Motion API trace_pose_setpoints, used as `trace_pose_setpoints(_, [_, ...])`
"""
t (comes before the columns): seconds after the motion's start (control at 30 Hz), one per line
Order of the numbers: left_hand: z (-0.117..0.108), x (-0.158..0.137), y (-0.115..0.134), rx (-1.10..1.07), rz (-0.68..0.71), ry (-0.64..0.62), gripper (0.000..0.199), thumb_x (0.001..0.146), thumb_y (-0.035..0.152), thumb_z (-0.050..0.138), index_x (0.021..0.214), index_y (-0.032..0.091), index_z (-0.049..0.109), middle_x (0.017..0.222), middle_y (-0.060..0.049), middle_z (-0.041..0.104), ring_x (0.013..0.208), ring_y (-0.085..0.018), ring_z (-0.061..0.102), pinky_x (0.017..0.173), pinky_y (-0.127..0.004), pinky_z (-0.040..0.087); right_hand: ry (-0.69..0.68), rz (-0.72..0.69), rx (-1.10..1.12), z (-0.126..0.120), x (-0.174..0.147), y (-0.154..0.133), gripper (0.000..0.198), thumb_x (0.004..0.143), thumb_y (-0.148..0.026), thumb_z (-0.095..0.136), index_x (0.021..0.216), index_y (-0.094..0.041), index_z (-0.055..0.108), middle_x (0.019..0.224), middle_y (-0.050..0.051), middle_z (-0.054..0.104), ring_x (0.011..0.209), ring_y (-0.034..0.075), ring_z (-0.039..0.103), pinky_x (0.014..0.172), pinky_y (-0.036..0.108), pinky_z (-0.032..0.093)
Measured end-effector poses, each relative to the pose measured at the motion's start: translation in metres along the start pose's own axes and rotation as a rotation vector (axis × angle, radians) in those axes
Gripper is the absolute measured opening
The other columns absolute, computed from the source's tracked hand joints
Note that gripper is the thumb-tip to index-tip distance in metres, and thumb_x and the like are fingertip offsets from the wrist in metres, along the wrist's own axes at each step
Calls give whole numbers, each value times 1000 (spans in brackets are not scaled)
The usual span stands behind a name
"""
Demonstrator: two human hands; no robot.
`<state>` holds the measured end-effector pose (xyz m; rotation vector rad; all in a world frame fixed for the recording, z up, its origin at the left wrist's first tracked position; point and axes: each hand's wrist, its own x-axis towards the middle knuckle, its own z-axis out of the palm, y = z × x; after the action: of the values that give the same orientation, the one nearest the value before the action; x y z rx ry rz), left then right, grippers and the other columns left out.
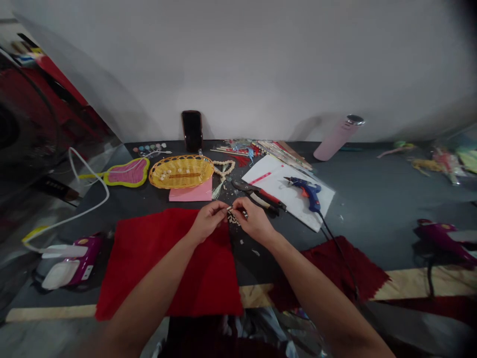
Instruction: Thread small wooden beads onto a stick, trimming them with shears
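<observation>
Matt red cloth (149, 248), woven basket (194, 170), matt pale bits (234, 219), smooth btl (334, 141) w/ shiny metal-look cap (355, 119), glossy phone scrn (192, 130)

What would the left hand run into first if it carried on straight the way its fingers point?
The left hand would probably meet the right hand first, whose fingertips sit just opposite, with a small pale stick-shaped piece between the two. Depth is unclear in this single view, so they may be touching.

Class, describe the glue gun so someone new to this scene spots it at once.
On the dark table, find the white sheet beyond the right hand. The glue gun lies on it, nozzle pointing left. Its pistol shape and blue body set it apart from the red-handled pliers nearby.
</observation>
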<state>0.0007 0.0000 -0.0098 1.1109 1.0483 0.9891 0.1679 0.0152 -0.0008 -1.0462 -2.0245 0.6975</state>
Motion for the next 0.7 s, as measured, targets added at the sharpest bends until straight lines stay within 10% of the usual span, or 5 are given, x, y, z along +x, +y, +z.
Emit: trace_pose_setpoints(0.7, [1,-3,4,240,86,-2,27,80,41,52,81,15,59,61,2,53,53,-7,43,53,-20,35,37,-122,-17,3,-4,6,18,85,-21,48,103,-21,53,93,6,61,88,17,57,80,32,46])
